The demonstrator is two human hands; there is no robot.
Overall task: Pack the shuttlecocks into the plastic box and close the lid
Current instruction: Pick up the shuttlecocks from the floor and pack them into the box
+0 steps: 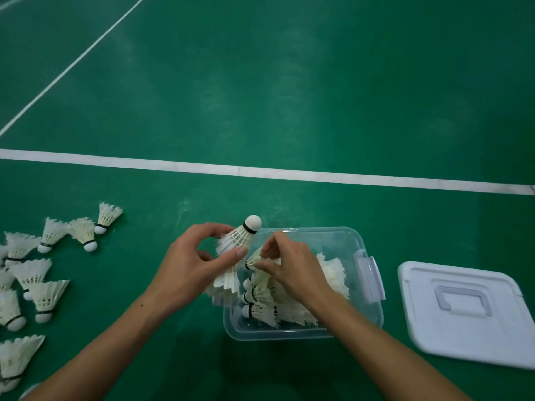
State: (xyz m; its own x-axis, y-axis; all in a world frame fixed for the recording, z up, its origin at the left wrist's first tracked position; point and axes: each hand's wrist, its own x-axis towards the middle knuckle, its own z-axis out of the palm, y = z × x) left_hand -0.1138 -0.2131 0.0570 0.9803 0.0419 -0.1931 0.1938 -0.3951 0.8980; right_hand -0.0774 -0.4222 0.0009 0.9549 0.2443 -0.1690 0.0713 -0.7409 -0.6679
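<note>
A clear plastic box stands on the green floor and holds several white feather shuttlecocks. My left hand grips a stack of shuttlecocks by the feathers, cork tip up, over the box's left rim. My right hand pinches another shuttlecock by its base, just above those in the box. The white lid lies flat on the floor right of the box.
Several loose shuttlecocks lie scattered on the floor at the left. A white court line runs across the floor beyond the box. A lilac latch hangs on the box's right side.
</note>
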